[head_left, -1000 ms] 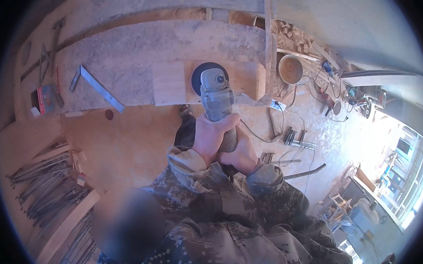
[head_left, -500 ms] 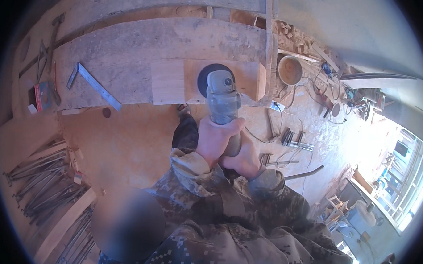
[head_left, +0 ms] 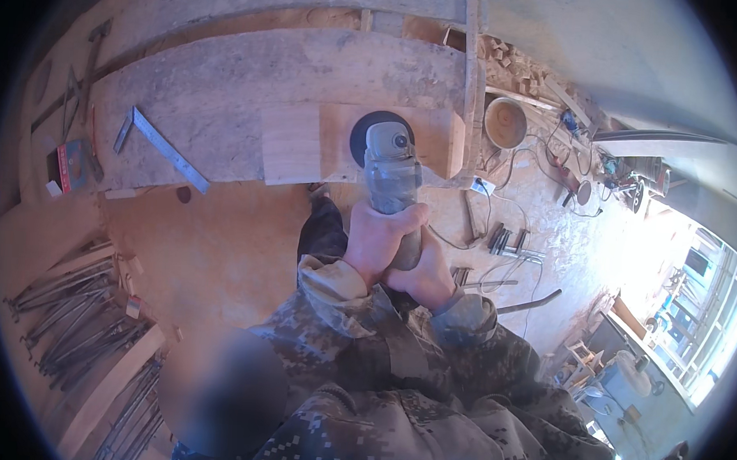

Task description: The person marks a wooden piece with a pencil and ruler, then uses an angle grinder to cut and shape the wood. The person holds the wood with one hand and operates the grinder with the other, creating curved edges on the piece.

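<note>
Both of my hands hold a grey angle grinder (head_left: pixel 392 182). Its round dark disc (head_left: pixel 358 137) lies over a pale wooden board (head_left: pixel 291 148) at the workbench's near edge. My left hand (head_left: pixel 376 240) is closed around the body just behind the head. Lower down, my right hand (head_left: pixel 426 279) is wrapped around the rear handle. The grinder's head covers part of the disc, so I cannot tell how firmly it touches the wood. Right of the disc, a wooden block (head_left: pixel 448 143) sits at the end of the board.
The worn workbench (head_left: pixel 227 76) carries a metal try square (head_left: pixel 168 149), a small red box (head_left: pixel 65 167) and a hammer (head_left: pixel 97 45). Metal clamps (head_left: pixel 85 324) are piled at lower left. On the floor at right lie cords, tools and a round wooden bowl (head_left: pixel 505 123).
The grinder and both hands have shifted slightly to the right over the board. My grip is the same.
</note>
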{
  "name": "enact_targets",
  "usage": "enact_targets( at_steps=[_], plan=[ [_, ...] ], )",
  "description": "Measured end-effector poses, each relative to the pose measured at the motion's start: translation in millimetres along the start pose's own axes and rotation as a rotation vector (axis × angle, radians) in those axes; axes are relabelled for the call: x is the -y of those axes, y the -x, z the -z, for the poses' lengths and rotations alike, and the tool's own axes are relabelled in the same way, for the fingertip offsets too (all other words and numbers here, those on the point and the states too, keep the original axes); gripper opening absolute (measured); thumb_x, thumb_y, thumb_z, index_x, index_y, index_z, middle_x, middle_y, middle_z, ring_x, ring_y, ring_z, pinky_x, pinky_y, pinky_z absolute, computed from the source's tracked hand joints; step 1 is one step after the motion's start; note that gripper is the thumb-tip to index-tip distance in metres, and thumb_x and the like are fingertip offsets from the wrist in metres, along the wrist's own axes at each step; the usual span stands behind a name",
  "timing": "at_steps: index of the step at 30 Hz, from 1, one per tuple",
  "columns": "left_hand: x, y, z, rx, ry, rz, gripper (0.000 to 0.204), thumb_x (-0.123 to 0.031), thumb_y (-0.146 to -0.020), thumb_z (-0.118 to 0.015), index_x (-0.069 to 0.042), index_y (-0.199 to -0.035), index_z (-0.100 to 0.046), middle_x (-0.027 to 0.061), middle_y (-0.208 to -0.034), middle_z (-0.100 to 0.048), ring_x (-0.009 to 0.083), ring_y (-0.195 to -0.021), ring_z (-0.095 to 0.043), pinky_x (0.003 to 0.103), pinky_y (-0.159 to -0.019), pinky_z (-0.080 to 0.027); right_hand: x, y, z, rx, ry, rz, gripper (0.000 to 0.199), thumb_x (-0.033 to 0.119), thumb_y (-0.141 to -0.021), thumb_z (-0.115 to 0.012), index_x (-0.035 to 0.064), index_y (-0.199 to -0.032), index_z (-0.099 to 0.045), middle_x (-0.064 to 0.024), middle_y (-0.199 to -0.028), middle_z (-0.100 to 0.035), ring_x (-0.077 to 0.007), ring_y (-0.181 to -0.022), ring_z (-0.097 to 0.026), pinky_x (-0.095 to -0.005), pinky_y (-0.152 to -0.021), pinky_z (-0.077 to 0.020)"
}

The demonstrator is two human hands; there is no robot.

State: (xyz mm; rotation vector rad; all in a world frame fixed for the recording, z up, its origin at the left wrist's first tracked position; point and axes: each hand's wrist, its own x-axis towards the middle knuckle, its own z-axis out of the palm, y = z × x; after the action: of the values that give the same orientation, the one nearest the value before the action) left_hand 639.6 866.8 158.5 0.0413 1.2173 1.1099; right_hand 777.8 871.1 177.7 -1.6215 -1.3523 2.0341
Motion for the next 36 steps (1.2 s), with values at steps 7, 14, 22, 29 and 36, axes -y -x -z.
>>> enact_targets(
  at_steps=[7,14,22,29,36],
  plan=[
    [-6,1,-2,0.007,-0.033,0.006,0.023,-0.015,-0.087,-0.085,-0.001,-0.105,-0.077,0.0045,-0.096,-0.076,0.0118,-0.082,-0.069,0.033,-0.075,-0.056,3,1,4,0.016,0.062,0.01,0.088,0.015,-0.068,-0.087,-0.0052,-0.146,-0.051,-0.0158,-0.127,-0.068,-0.0249,-0.118,-0.068,-0.0397,-0.102,-0.0558],
    [-21,-5,4,-0.071,-0.031,-0.052,0.025,-0.014,-0.087,-0.085,0.0,-0.106,-0.078,0.004,-0.097,-0.077,0.0114,-0.083,-0.069,0.031,-0.077,-0.056,18,-17,-4,0.1,0.002,-0.003,0.089,0.016,-0.065,-0.091,-0.0017,-0.143,-0.053,-0.0119,-0.126,-0.069,-0.0209,-0.117,-0.067,-0.0375,-0.102,-0.0539],
    [-14,-13,7,-0.018,-0.043,-0.063,0.02,-0.014,-0.087,-0.085,0.0,-0.101,-0.079,0.003,-0.092,-0.076,0.0116,-0.079,-0.069,0.031,-0.073,-0.056,19,-16,-4,0.052,-0.037,-0.055,0.093,0.02,-0.065,-0.092,-0.0027,-0.146,-0.052,-0.0125,-0.128,-0.069,-0.022,-0.119,-0.067,-0.0389,-0.104,-0.0535],
    [-12,-10,-3,0.053,-0.029,-0.027,0.017,-0.014,-0.087,-0.084,-0.001,-0.098,-0.078,0.004,-0.09,-0.075,0.0118,-0.078,-0.069,0.032,-0.072,-0.056,17,-4,0,-0.05,0.028,-0.001,0.094,0.021,-0.065,-0.092,-0.004,-0.146,-0.052,-0.0136,-0.128,-0.069,-0.0227,-0.119,-0.067,-0.0389,-0.103,-0.0546],
    [-27,-10,1,-0.028,-0.037,-0.068,0.02,-0.014,-0.087,-0.084,-0.002,-0.102,-0.078,0.0032,-0.092,-0.076,0.011,-0.08,-0.069,0.032,-0.073,-0.056,23,-19,-3,0.077,-0.003,-0.018,0.088,0.012,-0.067,-0.084,-0.0053,-0.146,-0.049,-0.0146,-0.133,-0.063,-0.0252,-0.122,-0.066,-0.0397,-0.102,-0.0561]
  ],
)
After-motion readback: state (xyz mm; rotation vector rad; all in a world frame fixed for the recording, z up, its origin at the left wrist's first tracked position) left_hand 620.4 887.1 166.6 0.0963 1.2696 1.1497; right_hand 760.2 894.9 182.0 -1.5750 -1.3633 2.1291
